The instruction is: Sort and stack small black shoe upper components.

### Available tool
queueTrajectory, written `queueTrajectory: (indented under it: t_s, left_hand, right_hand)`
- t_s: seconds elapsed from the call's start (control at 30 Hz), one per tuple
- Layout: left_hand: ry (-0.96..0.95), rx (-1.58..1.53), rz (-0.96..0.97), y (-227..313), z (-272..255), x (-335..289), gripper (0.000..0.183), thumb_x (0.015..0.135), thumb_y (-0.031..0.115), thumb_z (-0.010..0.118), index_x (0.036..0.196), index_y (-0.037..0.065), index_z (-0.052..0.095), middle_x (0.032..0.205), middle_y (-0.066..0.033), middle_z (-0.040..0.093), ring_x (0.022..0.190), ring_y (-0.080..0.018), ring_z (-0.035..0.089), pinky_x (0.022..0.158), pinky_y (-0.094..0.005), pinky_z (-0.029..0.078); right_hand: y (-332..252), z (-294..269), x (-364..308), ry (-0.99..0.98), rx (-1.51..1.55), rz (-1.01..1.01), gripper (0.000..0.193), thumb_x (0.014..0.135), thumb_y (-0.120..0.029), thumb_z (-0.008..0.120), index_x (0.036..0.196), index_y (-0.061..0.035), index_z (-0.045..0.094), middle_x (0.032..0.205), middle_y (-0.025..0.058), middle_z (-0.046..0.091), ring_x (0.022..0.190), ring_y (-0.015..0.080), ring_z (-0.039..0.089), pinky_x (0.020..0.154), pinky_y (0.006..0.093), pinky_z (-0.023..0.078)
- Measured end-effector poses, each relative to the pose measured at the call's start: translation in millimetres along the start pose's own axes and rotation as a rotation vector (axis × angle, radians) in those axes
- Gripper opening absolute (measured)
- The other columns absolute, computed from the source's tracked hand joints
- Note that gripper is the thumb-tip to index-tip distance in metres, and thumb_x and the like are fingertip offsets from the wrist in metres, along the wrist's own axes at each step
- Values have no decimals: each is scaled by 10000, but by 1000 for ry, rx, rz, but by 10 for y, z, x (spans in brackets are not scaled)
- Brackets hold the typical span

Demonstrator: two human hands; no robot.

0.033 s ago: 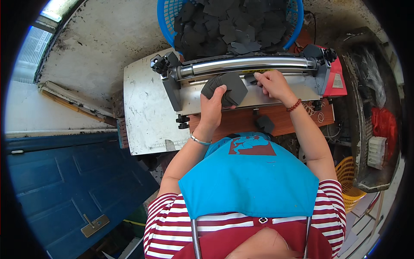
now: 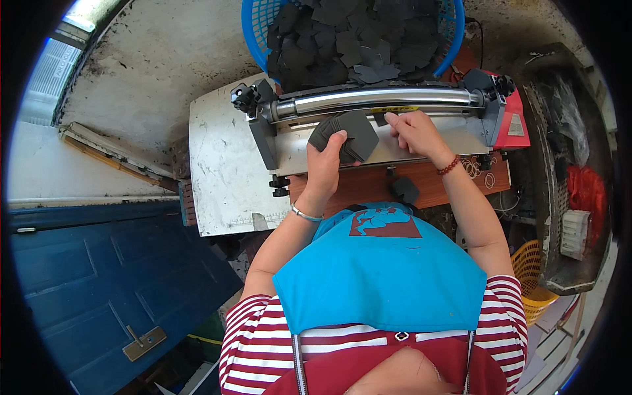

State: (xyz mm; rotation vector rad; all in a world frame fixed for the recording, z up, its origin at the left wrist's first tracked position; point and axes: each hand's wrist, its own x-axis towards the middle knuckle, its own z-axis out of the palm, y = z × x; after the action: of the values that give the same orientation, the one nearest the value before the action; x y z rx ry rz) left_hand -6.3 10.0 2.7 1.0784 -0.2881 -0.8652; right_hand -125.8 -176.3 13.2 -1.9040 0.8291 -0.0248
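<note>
My left hand (image 2: 324, 164) is closed round a fanned stack of dark grey flat sheet pieces (image 2: 359, 135), its thumb across the near side. The stack is held over the metal bed (image 2: 293, 146) of a roller machine. My right hand (image 2: 419, 135) is to the right of the stack, fingers curled. At its fingertips a small dark piece (image 2: 380, 119) shows, close under the shiny steel roller (image 2: 382, 99); its far part seems hidden by the machine. Another dark piece (image 2: 405, 190) rests lower down, by the brown board's front edge.
Behind the machine stands a blue plastic basket (image 2: 257, 39) heaped with dark pieces. A white tabletop (image 2: 220, 171) extends left; the machine's red end housing (image 2: 513, 122) is at right. Pale rings (image 2: 471, 167) lie on the brown board (image 2: 362, 182). A yellow basket (image 2: 526, 263) stands lower right.
The dark piece at my right fingertips shows less and sits closer to the roller. My right hand has shifted slightly left; my left hand and the stack have hardly moved.
</note>
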Motion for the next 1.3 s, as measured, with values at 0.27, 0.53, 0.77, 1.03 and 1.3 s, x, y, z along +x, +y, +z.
queueTrajectory:
  t_s: [0.27, 0.53, 0.77, 1.03, 1.3]
  left_hand:
    - [-31, -25, 24, 12, -21, 21, 184, 917, 116, 505, 1029, 15, 611, 892, -78, 667, 722, -167, 671, 523, -294, 562]
    - [-42, -4, 62, -9, 22, -28, 164, 907, 87, 532, 1039, 20, 604, 919, -70, 664, 757, -159, 668, 541, -299, 562]
    - [-62, -72, 6, 37, -1, -27, 166, 905, 82, 534, 1042, 19, 602, 929, -69, 664, 767, -163, 669, 543, -300, 561]
    - [-19, -14, 46, -18, -22, 25, 156, 904, 83, 558, 1034, 16, 612, 919, -68, 669, 757, -164, 678, 529, -295, 568]
    - [7, 52, 109, -53, -13, 54, 163, 886, 49, 598, 1042, 12, 627, 934, -53, 665, 790, -126, 647, 605, -282, 567]
  right_hand:
    - [-49, 198, -248, -153, 151, -175, 309, 907, -258, 626, 715, -17, 640, 561, 8, 579, 453, 60, 502, 409, 218, 381]
    - [-42, 191, -265, -252, 163, -170, 296, 931, -290, 606, 756, -53, 634, 586, -14, 585, 455, 24, 471, 423, 177, 354]
    - [28, 184, -261, -308, 305, -146, 317, 950, -295, 582, 751, -53, 627, 577, -14, 578, 443, 28, 464, 418, 180, 354]
    - [58, 116, -260, -278, 330, -56, 326, 940, -292, 589, 780, -13, 642, 543, -15, 547, 425, 37, 441, 392, 197, 348]
    - [59, 162, -249, -252, 279, -81, 325, 938, -289, 591, 772, -14, 641, 528, -24, 528, 423, 36, 428, 394, 195, 339]
